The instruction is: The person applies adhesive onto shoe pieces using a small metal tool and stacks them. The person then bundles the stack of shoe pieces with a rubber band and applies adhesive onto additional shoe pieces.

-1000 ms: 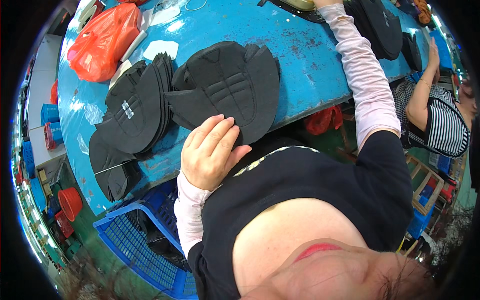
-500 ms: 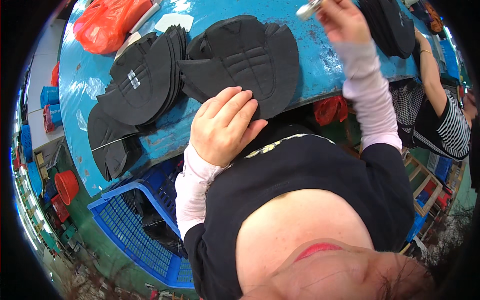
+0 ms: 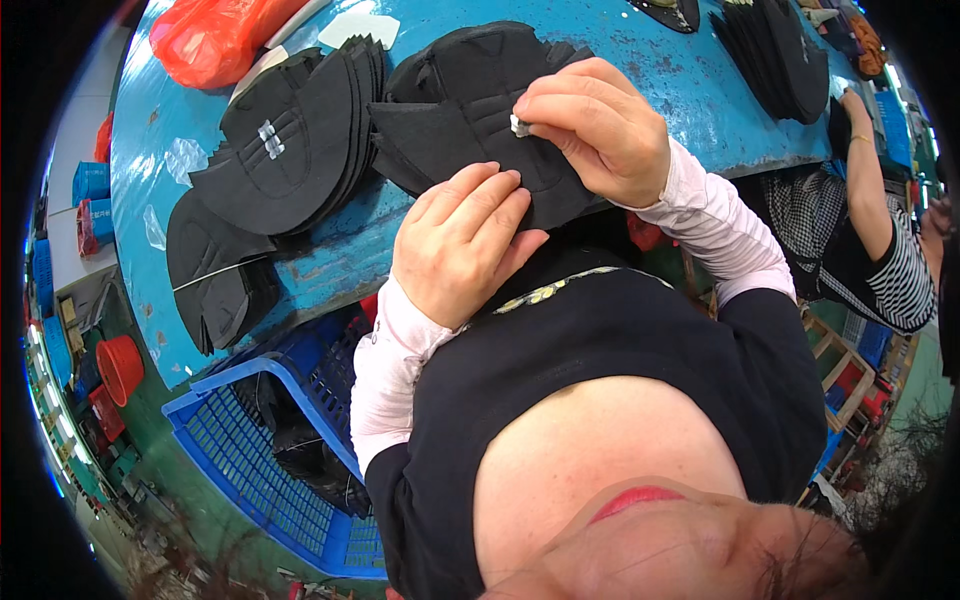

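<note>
My left hand (image 3: 462, 245) lies flat with fingers stretched on the near edge of a black padded fabric panel (image 3: 490, 75) with stitched ridges. My right hand (image 3: 605, 130) is just over the same panel, thumb and fingers pinched on a small whitish piece (image 3: 519, 126). That piece is close to the ridges; whether it touches them I cannot tell. To the left, a fanned stack of similar black panels (image 3: 315, 185) carries a small whitish piece (image 3: 270, 140) on its top ridges. A smaller bundle of black pieces (image 3: 215, 270), bound with a thin cord, lies at the near left.
A red plastic bag (image 3: 215, 40) and a white card (image 3: 360, 30) sit at the back of the blue table (image 3: 660, 90). More black panels (image 3: 775, 65) lie at the right, near another person's arm (image 3: 865, 180). A blue crate (image 3: 240, 450) stands below the table's left edge.
My right hand has come down from the far right, where it held something shiny, to the middle panel. My left hand has stayed nearly in place on the panel.
</note>
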{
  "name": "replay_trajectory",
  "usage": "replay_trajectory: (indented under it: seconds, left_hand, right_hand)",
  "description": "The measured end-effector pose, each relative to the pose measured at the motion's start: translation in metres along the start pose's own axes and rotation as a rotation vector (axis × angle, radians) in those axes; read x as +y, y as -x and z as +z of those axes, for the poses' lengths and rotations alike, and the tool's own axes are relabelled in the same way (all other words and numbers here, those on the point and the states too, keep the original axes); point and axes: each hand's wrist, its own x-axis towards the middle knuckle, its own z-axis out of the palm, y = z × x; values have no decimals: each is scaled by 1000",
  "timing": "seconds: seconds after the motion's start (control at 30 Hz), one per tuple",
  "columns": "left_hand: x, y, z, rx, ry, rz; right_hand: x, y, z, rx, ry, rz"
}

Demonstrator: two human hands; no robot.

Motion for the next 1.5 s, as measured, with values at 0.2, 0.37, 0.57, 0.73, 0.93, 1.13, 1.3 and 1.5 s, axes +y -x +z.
replay_trajectory:
  seconds: [0.2, 0.37, 0.57, 0.73, 0.93, 1.13, 1.3, 1.5]
  left_hand:
    - [0, 1, 0, -1, 4, -6]
    - [0, -1, -2, -5, 8, -11]
    - [1, 0, -1, -7, 12, -18]
    - [2, -1, -3, -27, 13, -17]
    - [3, -4, -7, -66, -14, 16]
    - [4, -10, -10, -110, -78, 153]
    - [-6, -28, -41, 287, -138, -196]
    - [-50, 27, -79, 651, -645, -71]
  right_hand:
    - [20, -8, 8, 67, 61, -21]
    - [28, -14, 10, 82, 90, -51]
    - [26, -9, 10, 108, 83, -75]
    - [8, -3, 4, -10, 13, -10]
    - [-20, 9, -25, 65, -179, 149]
    - [-13, 19, -33, 470, -695, 395]
    - [27, 44, -48, 583, -918, 426]
    - [43, 37, -43, 471, -986, 422]
